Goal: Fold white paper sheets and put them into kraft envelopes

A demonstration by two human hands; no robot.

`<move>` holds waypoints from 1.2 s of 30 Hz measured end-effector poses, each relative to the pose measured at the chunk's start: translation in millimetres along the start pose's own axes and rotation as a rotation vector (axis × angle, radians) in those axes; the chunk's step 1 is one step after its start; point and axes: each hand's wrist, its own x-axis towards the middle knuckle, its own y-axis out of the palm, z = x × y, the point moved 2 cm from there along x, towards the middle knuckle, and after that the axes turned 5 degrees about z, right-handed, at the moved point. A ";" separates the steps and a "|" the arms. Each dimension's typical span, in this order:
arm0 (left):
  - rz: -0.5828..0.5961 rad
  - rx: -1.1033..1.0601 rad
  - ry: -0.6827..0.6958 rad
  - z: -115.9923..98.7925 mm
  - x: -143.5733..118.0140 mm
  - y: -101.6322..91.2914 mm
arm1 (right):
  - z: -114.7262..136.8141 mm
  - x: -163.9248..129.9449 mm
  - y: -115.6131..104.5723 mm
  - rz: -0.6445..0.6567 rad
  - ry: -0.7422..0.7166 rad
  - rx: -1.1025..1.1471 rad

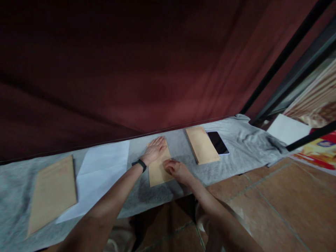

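Note:
A tan paper envelope [158, 174] lies flat on the grey cloth in front of me. Pressed flat across its upper part is my left hand [154, 150], fingers stretched out, with a dark band on the wrist. My right hand [178, 170] rests at the envelope's right edge, its fingers curled together; whether they pinch anything is hidden. To the right sits a stack of similar envelopes [202, 145], partly beside a dark-screened phone [218, 142]. On the left are white paper sheets [103, 171] and a larger tan envelope [54, 192] overlapping their edge.
The long narrow surface is covered with grey cloth [244, 147]. A dark red curtain [147, 70] hangs right behind it. Black metal bars [286, 57], a white board [288, 129] and a colourful printed package [320, 152] are at the right. Brown floor tiles [294, 196] show below.

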 end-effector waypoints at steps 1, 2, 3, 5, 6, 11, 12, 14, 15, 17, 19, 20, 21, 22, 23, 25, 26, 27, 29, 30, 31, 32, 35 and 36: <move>0.007 0.028 0.021 1.8 2.8 2.9 | -1.3 1.3 -0.1 0.009 0.008 0.031; 0.006 0.056 0.043 3.1 3.6 6.1 | -2.4 2.7 -0.5 0.018 0.022 0.067; 0.003 0.082 0.065 4.2 3.0 9.6 | -3.6 4.4 -1.2 0.024 0.044 0.103; 0.007 0.125 0.114 5.5 -0.4 16.4 | -5.7 7.9 -3.0 0.036 0.090 0.165; 0.012 0.142 0.140 5.7 -2.5 19.4 | -6.7 9.8 -3.8 0.043 0.107 0.189; 0.009 0.180 0.215 1.6 -14.4 29.0 | -12.5 18.3 -4.5 0.052 0.171 0.275; 0.013 0.181 0.221 -0.2 -17.5 30.6 | -13.3 19.8 -4.4 0.039 0.177 0.292; 0.028 0.185 0.229 -5.2 -24.7 33.5 | -13.8 22.6 -4.9 0.002 0.190 0.331; 0.036 0.186 0.237 -8.3 -28.8 34.9 | -13.3 23.8 -5.6 -0.012 0.202 0.346; 0.031 0.177 0.248 -15.7 -37.8 36.7 | -12.1 25.5 -8.8 -0.036 0.253 0.348; 0.012 0.160 0.251 -23.9 -47.0 37.7 | -11.3 26.2 -15.3 -0.083 0.333 0.301; 0.005 0.154 0.249 -28.0 -51.5 38.2 | -11.4 26.3 -19.5 -0.120 0.377 0.264; 0.002 0.153 0.243 -32.0 -56.0 38.7 | -11.8 26.1 -24.0 -0.161 0.416 0.224; 0.003 0.155 0.236 -35.8 -60.5 39.4 | -12.3 26.0 -28.1 -0.199 0.445 0.186; 0.007 0.160 0.233 -39.6 -65.0 40.2 | -12.9 25.9 -31.4 -0.226 0.463 0.151; 0.007 0.173 0.231 -46.8 -74.3 42.0 | -13.9 26.3 -34.8 -0.246 0.479 0.092; 0.003 0.179 0.232 -50.3 -79.2 43.2 | -14.1 26.7 -34.7 -0.239 0.481 0.069; -0.002 0.184 0.234 -53.9 -84.4 44.5 | -13.9 27.2 -33.5 -0.223 0.484 0.048; -0.012 0.192 0.240 -61.3 -95.2 47.8 | -12.9 28.6 -29.5 -0.180 0.491 0.013; -0.020 0.194 0.241 -65.2 -100.9 49.5 | -12.0 29.5 -27.2 -0.156 0.494 -0.004; -0.029 0.196 0.243 -69.3 -106.7 51.0 | -11.0 30.4 -25.1 -0.133 0.497 -0.021; -0.039 0.197 0.244 -73.5 -112.5 52.2 | -10.0 31.3 -23.3 -0.112 0.499 -0.040; -0.054 0.201 0.250 -86.4 -129.4 53.3 | -7.2 34.0 -20.7 -0.064 0.491 -0.087; -0.052 0.202 0.253 -90.6 -134.6 52.8 | -6.6 34.6 -20.6 -0.056 0.490 -0.099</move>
